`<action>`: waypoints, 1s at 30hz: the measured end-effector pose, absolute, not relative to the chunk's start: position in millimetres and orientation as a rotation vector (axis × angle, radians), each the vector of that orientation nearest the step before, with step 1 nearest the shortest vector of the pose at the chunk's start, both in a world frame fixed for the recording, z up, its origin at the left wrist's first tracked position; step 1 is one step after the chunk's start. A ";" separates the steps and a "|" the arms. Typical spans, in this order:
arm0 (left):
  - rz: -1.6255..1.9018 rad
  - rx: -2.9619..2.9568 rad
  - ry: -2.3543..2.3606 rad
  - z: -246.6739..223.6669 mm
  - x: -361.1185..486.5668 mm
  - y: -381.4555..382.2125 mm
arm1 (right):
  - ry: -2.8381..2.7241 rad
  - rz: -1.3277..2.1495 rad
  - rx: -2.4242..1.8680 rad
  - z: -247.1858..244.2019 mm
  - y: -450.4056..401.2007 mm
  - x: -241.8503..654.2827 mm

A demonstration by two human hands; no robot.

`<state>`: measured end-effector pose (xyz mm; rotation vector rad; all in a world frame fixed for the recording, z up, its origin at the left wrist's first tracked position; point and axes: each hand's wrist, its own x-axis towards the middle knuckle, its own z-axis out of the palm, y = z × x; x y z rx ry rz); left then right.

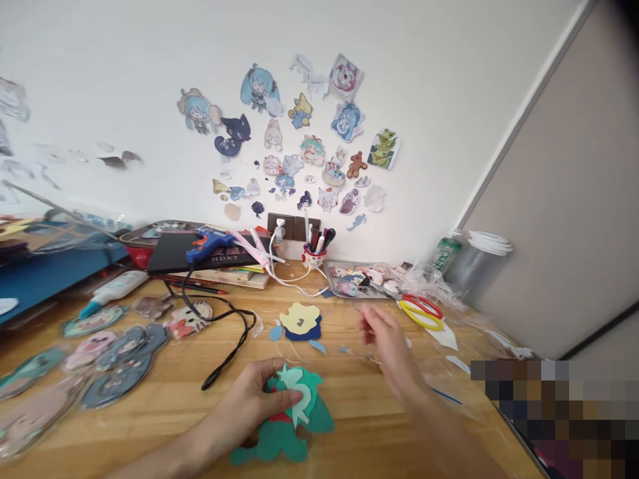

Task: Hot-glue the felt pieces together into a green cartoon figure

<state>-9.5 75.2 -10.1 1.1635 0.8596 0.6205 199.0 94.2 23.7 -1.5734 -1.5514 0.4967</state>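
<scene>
My left hand grips a green felt cutout low over the table, thumb pressed on a pale mint piece lying on top. A bit of red shows under the thumb. My right hand is raised over the table with its fingers curled in. Whether anything sits between those fingers I cannot make out. Left of it lie a pale yellow cutout on a dark blue piece and small blue scraps. Scissors with red and yellow handles rest to its right.
A black cable loops from a blue glue gun on a black box. Flat character pieces cover the left. At the back stand a pen cup, a tray, a green can and a clear jar.
</scene>
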 end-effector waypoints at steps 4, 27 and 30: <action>0.734 1.143 0.909 -5.3 -11.0 79.8 | -1.708 0.416 -1.769 17.0 75.2 245.7; 1.113 1.246 0.795 26.6 -21.6 86.6 | -1.643 0.659 -1.450 51.7 70.7 208.6; 1.189 1.354 0.759 28.1 -23.4 87.0 | -1.835 0.632 -1.402 70.1 68.4 173.2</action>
